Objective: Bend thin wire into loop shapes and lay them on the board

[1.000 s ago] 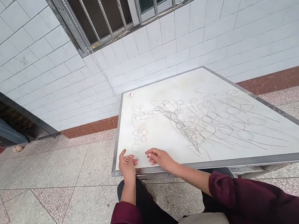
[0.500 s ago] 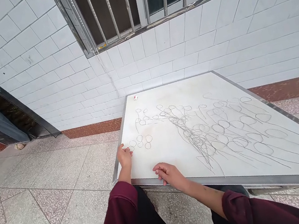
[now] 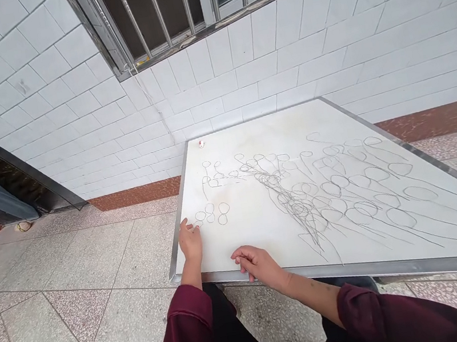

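The white board (image 3: 264, 229) lay flat, framed by a metal rim (image 3: 357, 269), and carried pencilled loops and lines (image 3: 323, 196). The left hand (image 3: 190, 243) rested on the board at its near left corner, fingers extended beside the small loops; whether they pinched anything could not be told. The right hand (image 3: 258, 261) lay loosely curled at the board's near edge, gripping nothing visible. A small red-and-white object (image 3: 201, 143) sat at the board's far left corner. Tiled floor (image 3: 79, 298) lay open left of the board.

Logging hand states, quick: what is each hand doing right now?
Left hand: open, flat on the white board, holding nothing visible.
Right hand: loosely curled at the board's near edge; grip cannot be told.
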`<action>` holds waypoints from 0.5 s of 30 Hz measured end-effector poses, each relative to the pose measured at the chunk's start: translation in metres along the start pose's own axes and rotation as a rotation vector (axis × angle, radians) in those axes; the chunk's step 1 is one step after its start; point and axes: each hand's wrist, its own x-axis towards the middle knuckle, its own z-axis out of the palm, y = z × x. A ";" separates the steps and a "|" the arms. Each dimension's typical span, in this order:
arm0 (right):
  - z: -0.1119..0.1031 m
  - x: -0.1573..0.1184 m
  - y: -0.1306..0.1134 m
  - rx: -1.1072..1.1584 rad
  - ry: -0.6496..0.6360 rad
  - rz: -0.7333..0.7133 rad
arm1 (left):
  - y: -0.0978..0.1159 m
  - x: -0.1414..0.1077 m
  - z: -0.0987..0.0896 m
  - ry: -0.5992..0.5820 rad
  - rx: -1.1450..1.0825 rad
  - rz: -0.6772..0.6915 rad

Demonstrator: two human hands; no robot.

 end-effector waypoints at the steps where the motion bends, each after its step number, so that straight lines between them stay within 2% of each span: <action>1: 0.000 0.000 0.001 -0.003 0.000 -0.005 | 0.000 -0.003 0.000 -0.005 0.019 0.006; 6: 0.001 0.002 0.005 -0.006 0.002 -0.029 | -0.002 -0.014 0.003 0.016 0.107 0.047; 15: 0.003 0.002 0.007 -0.002 0.013 -0.023 | 0.001 -0.019 0.015 0.102 0.149 0.049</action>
